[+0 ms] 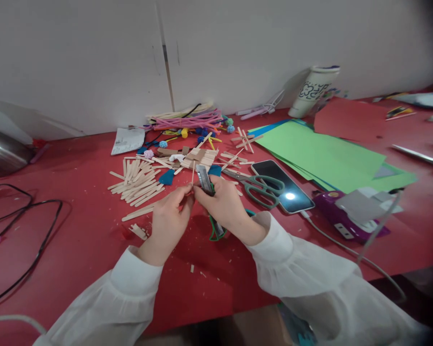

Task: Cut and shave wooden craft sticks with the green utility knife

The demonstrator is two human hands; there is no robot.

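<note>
My left hand is closed, pinching a thin wooden craft stick that points up and away from me. Close beside it, my right hand is wrapped round a box cutter. The cutter's grey blade end rises above my fingers, and its green-edged handle shows below the palm. My thumbs almost meet at the base of the stick; the exact contact is hidden. Just beyond my hands lie a flat panel of joined sticks and dark blue scraps. A pile of loose craft sticks spreads to the left.
Green-handled scissors overlap a phone on the right. Beyond are green paper sheets, a cup and a purple power strip with cables. Pink pipe cleaners lie by the wall. A black cable crosses the red table's left.
</note>
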